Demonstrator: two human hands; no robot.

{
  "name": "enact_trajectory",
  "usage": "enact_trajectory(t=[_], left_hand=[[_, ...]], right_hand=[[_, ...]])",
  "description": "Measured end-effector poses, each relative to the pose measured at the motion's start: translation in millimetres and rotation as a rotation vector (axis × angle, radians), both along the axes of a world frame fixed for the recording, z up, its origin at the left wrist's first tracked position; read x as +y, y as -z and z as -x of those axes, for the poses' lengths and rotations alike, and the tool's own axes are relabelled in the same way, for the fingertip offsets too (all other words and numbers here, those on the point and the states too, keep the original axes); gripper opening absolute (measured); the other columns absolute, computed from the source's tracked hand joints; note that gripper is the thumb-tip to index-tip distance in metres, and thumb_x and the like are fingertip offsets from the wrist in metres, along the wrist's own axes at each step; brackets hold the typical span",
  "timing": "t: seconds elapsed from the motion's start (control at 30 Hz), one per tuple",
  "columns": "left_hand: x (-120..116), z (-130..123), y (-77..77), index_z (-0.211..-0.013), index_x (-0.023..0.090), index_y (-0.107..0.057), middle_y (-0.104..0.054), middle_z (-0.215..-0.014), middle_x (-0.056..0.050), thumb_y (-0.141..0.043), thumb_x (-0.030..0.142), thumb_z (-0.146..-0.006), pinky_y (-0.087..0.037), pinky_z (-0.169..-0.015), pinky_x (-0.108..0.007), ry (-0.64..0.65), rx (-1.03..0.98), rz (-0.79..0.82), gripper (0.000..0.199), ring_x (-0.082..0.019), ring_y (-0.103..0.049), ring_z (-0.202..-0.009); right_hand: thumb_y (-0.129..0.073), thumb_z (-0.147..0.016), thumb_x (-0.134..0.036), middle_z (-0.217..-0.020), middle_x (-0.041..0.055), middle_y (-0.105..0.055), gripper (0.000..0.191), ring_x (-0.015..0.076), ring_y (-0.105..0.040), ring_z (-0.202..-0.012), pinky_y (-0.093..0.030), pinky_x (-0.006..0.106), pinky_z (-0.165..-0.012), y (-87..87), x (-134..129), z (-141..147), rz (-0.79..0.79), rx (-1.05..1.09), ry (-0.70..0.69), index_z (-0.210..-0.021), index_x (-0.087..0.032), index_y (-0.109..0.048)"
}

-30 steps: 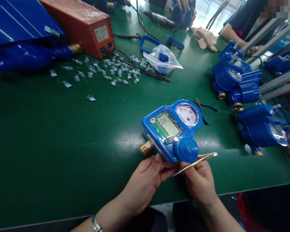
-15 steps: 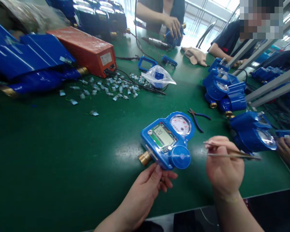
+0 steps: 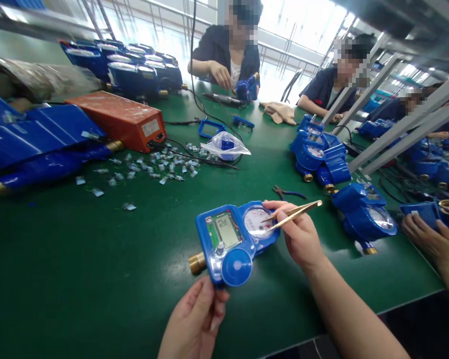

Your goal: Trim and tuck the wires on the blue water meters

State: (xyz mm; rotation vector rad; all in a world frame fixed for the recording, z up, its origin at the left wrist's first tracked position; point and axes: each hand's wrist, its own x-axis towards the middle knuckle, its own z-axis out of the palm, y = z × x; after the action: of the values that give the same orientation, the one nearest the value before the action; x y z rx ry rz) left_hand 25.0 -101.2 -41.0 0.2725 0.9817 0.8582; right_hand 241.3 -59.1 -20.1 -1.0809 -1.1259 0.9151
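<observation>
The right hand [image 3: 301, 237], pinching tweezers [image 3: 307, 209], has swung from beside the meter [image 3: 201, 234] to over its dial [image 3: 252, 225], where work now seems centred. The left hand [image 3: 194, 311] grips the meter's near edge, above the green table [image 3: 97, 279].

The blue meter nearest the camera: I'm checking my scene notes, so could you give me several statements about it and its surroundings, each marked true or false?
1. The right hand holds gold tweezers. True.
2. The left hand holds the pliers. False: it touches the lower edge of the blue meter; the pliers lie on the table.
3. The tweezers' tips appear over the meter's round dial. True.
4. The orange box is right of the plastic bag in the picture. False: it is on the left.
</observation>
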Motion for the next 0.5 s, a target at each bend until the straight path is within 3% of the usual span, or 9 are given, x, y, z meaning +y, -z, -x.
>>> enact_trajectory(t=[0.1, 0.2, 0.33, 0.5], left_hand=[[6, 1, -5.3, -0.076, 0.016, -0.060, -0.054, -0.068, 0.001, -0.074, 0.032, -0.071, -0.040, -0.048, -0.019, -0.160, 0.007, 0.018, 0.021, -0.010, -0.043, -0.056], [10, 1, -8.8, -0.074, 0.017, -0.056, -0.048, -0.065, 0.002, -0.067, 0.028, -0.078, -0.039, -0.045, -0.018, -0.229, -0.008, -0.007, 0.016, -0.009, -0.038, -0.052], [6, 1, -5.0, -0.077, 0.019, -0.055, -0.048, -0.066, 0.002, -0.059, 0.035, -0.084, -0.039, -0.046, -0.018, -0.216, -0.006, -0.017, 0.019, -0.010, -0.039, -0.055], [-1, 3, 1.6, -0.078, 0.019, -0.057, -0.053, -0.068, 0.001, -0.064, 0.043, -0.080, -0.040, -0.051, -0.019, -0.139, 0.015, -0.042, 0.025, -0.011, -0.043, -0.059]], right_hand=[[-0.055, -0.087, -0.028, -0.108, 0.0073, -0.060, 0.014, 0.0231, -0.054, -0.103, -0.041, 0.039, -0.087, -6.7, -23, 3, -0.022, -0.166, -0.002, -0.082, -0.020, -0.065], [-0.050, -0.088, -0.022, -0.111, 0.0060, -0.055, 0.013, 0.0232, -0.049, -0.108, -0.038, 0.042, -0.091, -14.4, -39, 13, -0.076, -0.459, 0.009, -0.086, -0.021, -0.063], [-0.048, -0.086, -0.013, -0.108, 0.0050, -0.054, 0.013, 0.0215, -0.047, -0.107, -0.037, 0.043, -0.093, -21.5, -47, 29, -0.158, -0.670, 0.031, -0.088, -0.020, -0.058], [-0.046, -0.085, -0.007, -0.102, 0.0050, -0.055, 0.014, 0.0198, -0.047, -0.103, -0.039, 0.041, -0.090, -24.8, -48, 36, -0.171, -0.767, 0.049, -0.088, -0.019, -0.053]])
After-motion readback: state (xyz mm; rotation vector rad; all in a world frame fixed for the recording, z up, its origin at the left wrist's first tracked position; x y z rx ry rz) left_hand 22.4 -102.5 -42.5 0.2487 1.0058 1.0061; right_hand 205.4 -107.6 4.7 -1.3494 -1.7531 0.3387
